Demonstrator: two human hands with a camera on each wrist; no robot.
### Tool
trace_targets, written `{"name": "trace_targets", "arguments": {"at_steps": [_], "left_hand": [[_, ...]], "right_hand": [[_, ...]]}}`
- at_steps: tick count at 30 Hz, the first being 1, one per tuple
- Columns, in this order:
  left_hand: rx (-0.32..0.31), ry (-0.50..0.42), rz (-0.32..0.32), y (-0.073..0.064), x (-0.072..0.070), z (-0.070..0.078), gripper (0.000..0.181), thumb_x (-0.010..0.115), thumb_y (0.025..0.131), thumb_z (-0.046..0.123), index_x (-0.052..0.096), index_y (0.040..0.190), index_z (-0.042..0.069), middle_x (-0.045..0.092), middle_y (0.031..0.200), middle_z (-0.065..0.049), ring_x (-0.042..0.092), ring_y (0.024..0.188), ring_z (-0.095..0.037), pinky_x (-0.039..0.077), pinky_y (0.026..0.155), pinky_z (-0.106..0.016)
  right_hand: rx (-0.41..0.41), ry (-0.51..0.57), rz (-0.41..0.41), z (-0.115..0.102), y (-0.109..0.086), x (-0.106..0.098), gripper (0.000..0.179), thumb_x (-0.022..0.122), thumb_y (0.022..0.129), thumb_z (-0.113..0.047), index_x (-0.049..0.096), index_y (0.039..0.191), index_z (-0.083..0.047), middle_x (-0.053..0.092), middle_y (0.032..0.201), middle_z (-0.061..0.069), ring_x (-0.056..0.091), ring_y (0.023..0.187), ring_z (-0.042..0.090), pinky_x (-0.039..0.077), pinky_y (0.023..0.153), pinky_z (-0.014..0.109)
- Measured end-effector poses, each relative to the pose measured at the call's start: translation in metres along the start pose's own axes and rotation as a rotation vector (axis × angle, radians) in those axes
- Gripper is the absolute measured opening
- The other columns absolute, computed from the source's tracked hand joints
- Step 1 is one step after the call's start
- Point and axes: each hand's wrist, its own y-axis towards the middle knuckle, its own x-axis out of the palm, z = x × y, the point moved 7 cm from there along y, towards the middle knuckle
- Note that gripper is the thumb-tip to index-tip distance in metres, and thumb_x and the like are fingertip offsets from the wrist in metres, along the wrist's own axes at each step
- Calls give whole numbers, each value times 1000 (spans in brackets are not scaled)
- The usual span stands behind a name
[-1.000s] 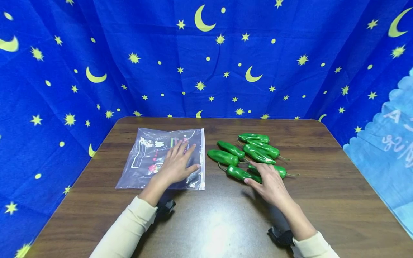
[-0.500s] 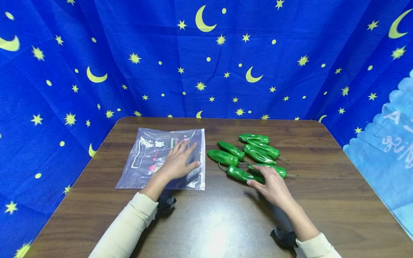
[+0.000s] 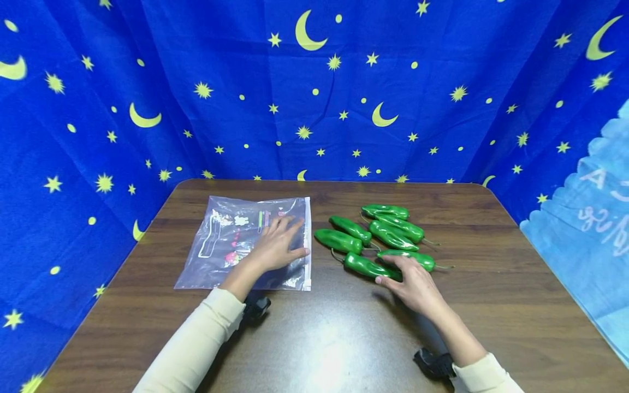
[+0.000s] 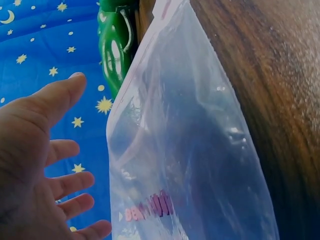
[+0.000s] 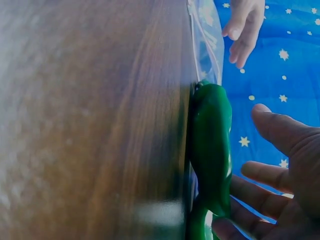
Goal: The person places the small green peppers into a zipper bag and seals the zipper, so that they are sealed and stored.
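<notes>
A transparent zip bag point(image 3: 221, 256) with coloured print lies flat on the left, its white zip edge to the right. Over it is my left hand point(image 3: 276, 246), fingers spread; the left wrist view shows that hand point(image 4: 35, 150) apart from the plastic point(image 4: 185, 130). Several green peppers point(image 3: 339, 240) lie to the right of the bag. My right hand point(image 3: 415, 284) is at the nearest pepper point(image 3: 365, 265), with another pepper point(image 3: 420, 261) beyond it. Fingers of the right hand are loosely bent and do not grip; whether fingertips touch a pepper I cannot tell.
Everything rests on a brown wooden table point(image 3: 314, 322). A blue curtain point(image 3: 245, 71) with moons and stars surrounds its back and sides. Light blue fabric point(image 3: 585, 234) hangs on the right. A black device point(image 3: 434, 364) sits at my right wrist.
My right hand has drawn slightly back and to the right, its fingers bending lower by the nearest peppers. My left hand has shifted a little to the right above the bag.
</notes>
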Motion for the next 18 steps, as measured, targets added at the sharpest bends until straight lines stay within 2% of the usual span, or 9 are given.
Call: {"name": "trace_targets", "arguments": {"at_steps": [7,18], "left_hand": [[22,6,-7,6,4,4,75,64,84,48,36,145,15,37,146,-15,31,133,-36,29,107,-59],[31,42,-29,14,11,3,76,63,84,49,35,146,17,33,149,-13,30,134,-36,30,107,-56]], "right_hand": [[-15,2,12,1,1,2,49,74,79,-30,62,121,-8,64,120,16,57,112,37,44,93,53],[-15,-5,6,1,0,4,48,74,78,-29,63,119,-8,64,120,15,57,113,37,43,95,53]]}}
